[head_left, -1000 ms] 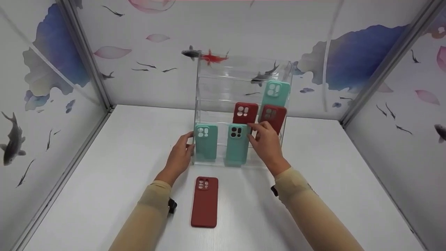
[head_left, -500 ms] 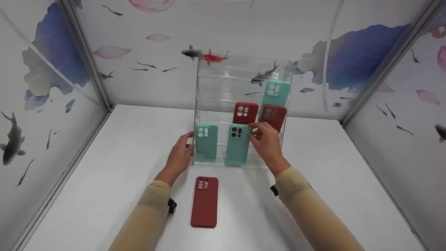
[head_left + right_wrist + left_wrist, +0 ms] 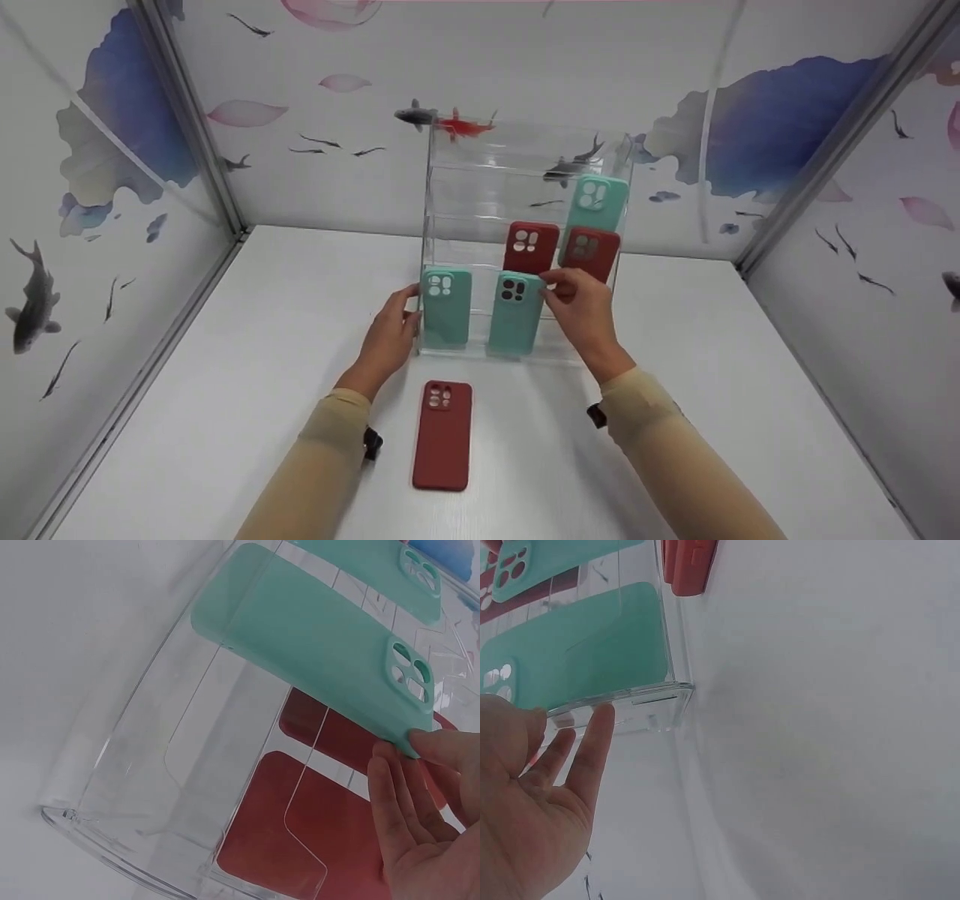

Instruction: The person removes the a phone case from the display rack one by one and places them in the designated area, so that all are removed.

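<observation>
My right hand (image 3: 585,311) pinches the top right corner of a teal phone case (image 3: 517,315), whose bottom stands in the lowest tier of a clear acrylic display rack (image 3: 469,187). In the right wrist view the thumb (image 3: 442,746) lies along the case's edge near its camera cutouts. The case leans with its top tilted slightly forward. My left hand (image 3: 386,337) touches the rack's left side panel with fairly straight fingers (image 3: 592,750). Beside that hand, another teal case (image 3: 448,311) stands in the lowest tier at the left.
A red phone case (image 3: 442,435) lies flat on the white table (image 3: 300,300) in front of the rack. Higher on the rack stand a red case (image 3: 531,244), a second red case (image 3: 592,251) at right and a teal case (image 3: 600,199) above it.
The top of the teal case in my right hand has tipped forward and slightly right, my right hand moving with it. My left hand keeps its place at the rack's side.
</observation>
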### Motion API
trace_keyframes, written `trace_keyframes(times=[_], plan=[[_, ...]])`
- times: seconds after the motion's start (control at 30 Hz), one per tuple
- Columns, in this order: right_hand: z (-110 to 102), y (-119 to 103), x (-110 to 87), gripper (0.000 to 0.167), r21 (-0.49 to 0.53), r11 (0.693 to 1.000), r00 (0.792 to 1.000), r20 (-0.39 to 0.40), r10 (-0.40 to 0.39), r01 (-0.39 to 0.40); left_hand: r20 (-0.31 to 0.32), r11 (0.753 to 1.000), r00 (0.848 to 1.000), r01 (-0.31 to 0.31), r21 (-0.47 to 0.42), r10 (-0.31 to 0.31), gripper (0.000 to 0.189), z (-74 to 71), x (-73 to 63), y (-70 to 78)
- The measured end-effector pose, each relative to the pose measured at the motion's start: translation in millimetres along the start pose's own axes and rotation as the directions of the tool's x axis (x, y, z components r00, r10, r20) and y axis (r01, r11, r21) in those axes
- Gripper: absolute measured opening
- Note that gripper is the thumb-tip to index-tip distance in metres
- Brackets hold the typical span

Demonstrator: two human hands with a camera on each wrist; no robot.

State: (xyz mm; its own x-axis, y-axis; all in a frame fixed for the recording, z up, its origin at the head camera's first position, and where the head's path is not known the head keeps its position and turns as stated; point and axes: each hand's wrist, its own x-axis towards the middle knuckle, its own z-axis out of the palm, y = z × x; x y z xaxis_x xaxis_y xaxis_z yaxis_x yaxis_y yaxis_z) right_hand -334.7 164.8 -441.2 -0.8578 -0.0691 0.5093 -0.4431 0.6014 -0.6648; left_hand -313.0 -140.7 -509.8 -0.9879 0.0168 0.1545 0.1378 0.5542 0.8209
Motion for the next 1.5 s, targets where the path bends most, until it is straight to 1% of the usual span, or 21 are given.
trace_keyframes(times=[0.17,0.4,0.53,0.7,0.8,0.87,0.97,1.0,1.07,1.1,1.17,1.23,1.3,1.4,1.5], plan=[[-2.4,-3.9,-1.3,0.019,0.025,1.000,1.000,0.005,-0.002,0.002,-0.011,1.000,1.000,-0.018,0.009,0.019,0.049,-1.8,0.5,0.3],[-6.6,-11.0,-6.2,0.020,0.052,0.999,1.000,0.023,-0.012,0.011,-0.005,1.000,1.000,-0.011,0.011,0.011,0.049,-0.7,-0.7,-0.8],[-10.2,-18.3,-8.5,0.019,0.072,0.997,0.999,0.013,-0.029,0.028,0.002,1.000,1.000,-0.014,0.012,0.014,0.049,-1.8,-1.2,-0.9],[-14.7,-28.2,-10.0,0.020,0.092,0.993,0.997,-0.023,-0.070,0.072,-0.008,1.000,1.000,-0.010,0.011,0.010,0.048,-3.6,-0.3,-0.7],[-17.5,-32.2,-14.5,0.021,0.093,0.991,0.995,-0.038,-0.089,0.093,-0.003,1.000,1.000,-0.006,0.008,0.006,0.048,-2.5,-0.7,-0.9],[-19.1,-32.8,-18.7,0.022,0.093,0.991,0.995,-0.031,-0.097,0.100,0.003,1.000,1.000,-0.002,0.003,0.002,0.049,-1.6,-1.6,-0.7],[-21.1,-31.9,-24.8,0.022,0.099,0.993,0.998,0.012,-0.064,0.062,0.001,1.000,1.000,0.000,0.005,0.000,0.049,-0.4,-2.5,-0.4],[-21.7,-30.8,-26.0,0.023,0.106,0.994,0.999,0.034,-0.040,0.036,-0.004,1.000,1.000,-0.002,0.007,0.002,0.049,-0.4,-2.4,-0.1],[-23.0,-28.0,-28.9,0.023,0.117,0.992,0.995,0.094,0.030,-0.041,-0.009,1.000,1.000,-0.004,0.011,0.004,0.049,0.4,-3.2,-0.5],[-23.8,-26.3,-29.8,0.023,0.123,0.989,0.989,0.128,0.069,-0.085,-0.010,1.000,1.000,-0.004,0.013,0.004,0.049,0.6,-3.4,-0.6],[-25.3,-22.3,-30.4,0.023,0.136,0.976,0.969,0.203,0.141,-0.171,-0.008,1.000,1.000,-0.008,0.019,0.009,0.049,0.7,-3.4,-0.8],[-26.3,-17.6,-30.3,0.024,0.139,0.960,0.940,0.278,0.196,-0.241,-0.004,1.000,1.000,-0.008,0.017,0.008,0.049,0.4,-3.3,-0.3],[-26.2,-12.2,-30.2,0.025,0.140,0.946,0.909,0.347,0.231,-0.294,0.001,1.000,1.000,-0.005,0.015,0.005,0.049,-0.1,-3.1,0.2],[-24.7,-4.1,-31.9,0.026,0.133,0.932,0.867,0.430,0.252,-0.337,0.007,1.000,1.000,0.005,0.010,-0.005,0.050,-0.8,-3.6,0.8],[-22.9,1.8,-35.7,0.027,0.117,0.931,0.837,0.486,0.251,-0.346,0.010,1.000,1.000,0.006,0.009,-0.006,0.050,0.1,-4.2,0.8]])
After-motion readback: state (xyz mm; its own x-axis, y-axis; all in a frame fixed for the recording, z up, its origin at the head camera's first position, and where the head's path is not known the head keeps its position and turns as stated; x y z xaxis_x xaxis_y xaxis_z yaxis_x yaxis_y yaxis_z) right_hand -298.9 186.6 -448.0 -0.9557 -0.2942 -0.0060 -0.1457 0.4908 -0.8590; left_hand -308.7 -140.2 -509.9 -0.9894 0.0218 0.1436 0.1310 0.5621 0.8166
